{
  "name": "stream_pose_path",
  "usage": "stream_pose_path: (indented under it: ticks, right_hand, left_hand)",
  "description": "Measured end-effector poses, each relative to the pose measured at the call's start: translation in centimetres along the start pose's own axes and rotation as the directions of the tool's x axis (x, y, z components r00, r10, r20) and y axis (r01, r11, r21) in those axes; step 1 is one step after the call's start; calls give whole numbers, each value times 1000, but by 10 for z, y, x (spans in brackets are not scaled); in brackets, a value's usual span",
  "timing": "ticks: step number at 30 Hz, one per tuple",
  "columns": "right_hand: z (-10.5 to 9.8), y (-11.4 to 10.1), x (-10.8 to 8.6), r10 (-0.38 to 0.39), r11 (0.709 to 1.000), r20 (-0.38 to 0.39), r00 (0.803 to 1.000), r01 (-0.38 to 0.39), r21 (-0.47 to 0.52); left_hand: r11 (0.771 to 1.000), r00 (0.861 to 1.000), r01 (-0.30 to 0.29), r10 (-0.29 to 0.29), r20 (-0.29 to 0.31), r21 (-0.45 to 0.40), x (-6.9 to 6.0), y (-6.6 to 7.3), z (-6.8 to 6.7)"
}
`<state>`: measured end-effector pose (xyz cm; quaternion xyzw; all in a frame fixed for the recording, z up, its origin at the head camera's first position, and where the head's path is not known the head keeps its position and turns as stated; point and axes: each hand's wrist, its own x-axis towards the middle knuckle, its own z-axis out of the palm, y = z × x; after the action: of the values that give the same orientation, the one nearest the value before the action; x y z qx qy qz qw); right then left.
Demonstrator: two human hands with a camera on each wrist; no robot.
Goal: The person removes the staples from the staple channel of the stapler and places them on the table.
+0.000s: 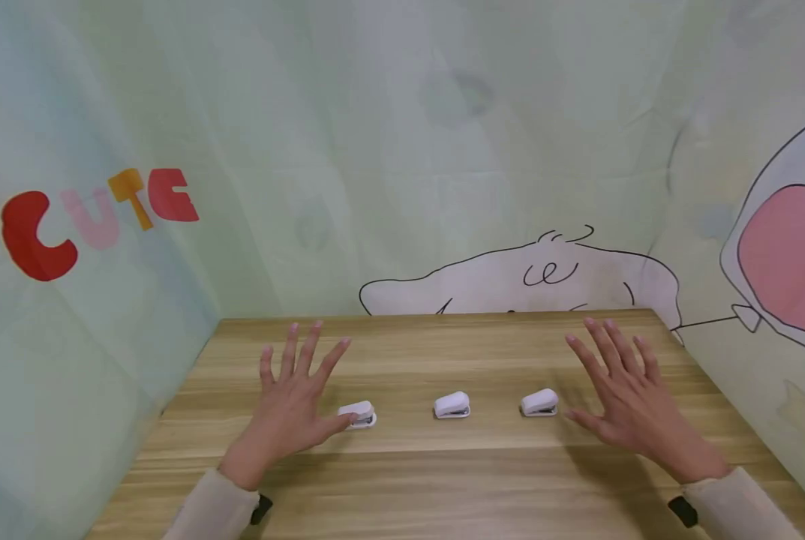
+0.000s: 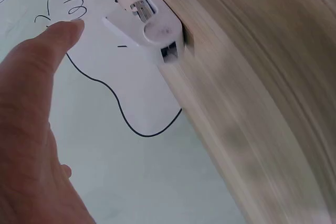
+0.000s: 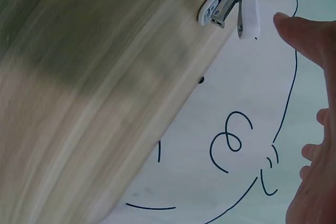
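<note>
Three small white staplers lie in a row on the wooden table. My left hand (image 1: pixel 292 409) is held above the table with its fingers spread, and its thumb overlaps the left stapler (image 1: pixel 359 411) in the head view. In the left wrist view that stapler (image 2: pixel 163 30) stands apart from the thumb. The middle stapler (image 1: pixel 452 406) has neither hand near it. Fingers spread wide, my right hand (image 1: pixel 635 409) hovers to the right of the right stapler (image 1: pixel 539 403). The right wrist view shows a gap between the thumb and this stapler (image 3: pixel 231 6). Both hands hold nothing.
The wood-grained table (image 1: pixel 402 487) ends at a back edge against a pale green cloth backdrop (image 1: pixel 402 150). Printed on the cloth are coloured letters, a white cartoon figure (image 1: pixel 497 281) and a pink shape (image 1: pixel 790 255). Dark bands sit at both sleeve cuffs.
</note>
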<state>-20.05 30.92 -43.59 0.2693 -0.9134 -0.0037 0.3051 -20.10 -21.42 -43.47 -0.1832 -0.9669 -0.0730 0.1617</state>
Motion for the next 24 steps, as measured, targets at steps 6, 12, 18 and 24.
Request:
stream_pose_path:
  ticks: [6,12,18,24]
  right_hand:
    - [4,-7,1,34,995,-29,999,-31,95]
    - [6,-9,1,96,972,-56,994,-81,219]
    - [13,-8,-1,98,954,-110,989,-62,292]
    - [21,-9,-5,112,934,-172,979,-45,355]
  left_hand:
    - [987,995,-41,26,-97,-153,1,12,7]
    - [954,992,-61,25,-126,-292,7,28,13]
    - [930,988,-74,21,-151,-360,16,40,20]
    - [900,991,-87,34,-130,-427,19,51,27]
